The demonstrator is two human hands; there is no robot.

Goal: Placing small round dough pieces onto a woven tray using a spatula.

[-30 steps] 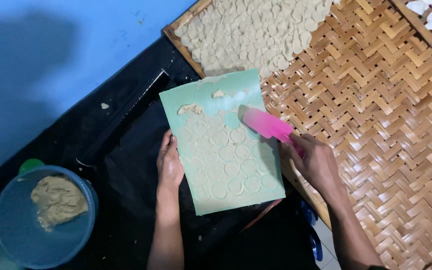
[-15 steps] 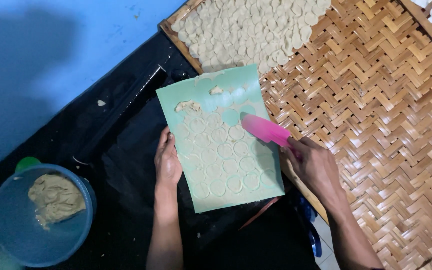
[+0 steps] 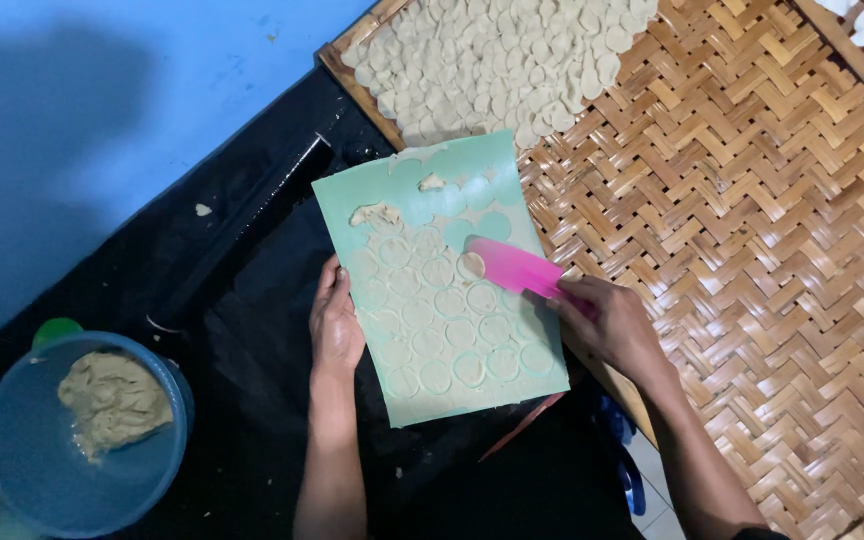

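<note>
A pale green mat (image 3: 442, 290) lies tilted on a black sheet (image 3: 252, 330) near the middle of the view, covered in rows of thin round dough discs (image 3: 452, 335); bare round patches of green show at its upper end, toward twelve o'clock, beside a couple of ragged dough scraps (image 3: 377, 213); the left hand (image 3: 335, 325) rests flat on the mat's edge at nine o'clock of it, fingers extended and close together, pressing down rather than gripping anything; the right hand (image 3: 612, 325), at three o'clock of the mat, has its fingers curled shut around the handle of a pink scraper (image 3: 514, 268), whose blade points toward ten o'clock and lies against the mat's surface among the discs near its right edge; beyond the mat, from twelve to four o'clock, spreads a woven bamboo tray (image 3: 752, 220), and the mat's right edge overlaps its rim; a crowd of pale cut discs (image 3: 492, 60) is laid out on the tray at twelve o'clock, just past the mat's top edge; at eight o'clock, well apart from both hands, a blue bowl (image 3: 22, 460) holds a lump of beige dough (image 3: 112, 400); the blue surface (image 3: 102, 120) fills the view toward ten o'clock.
</note>
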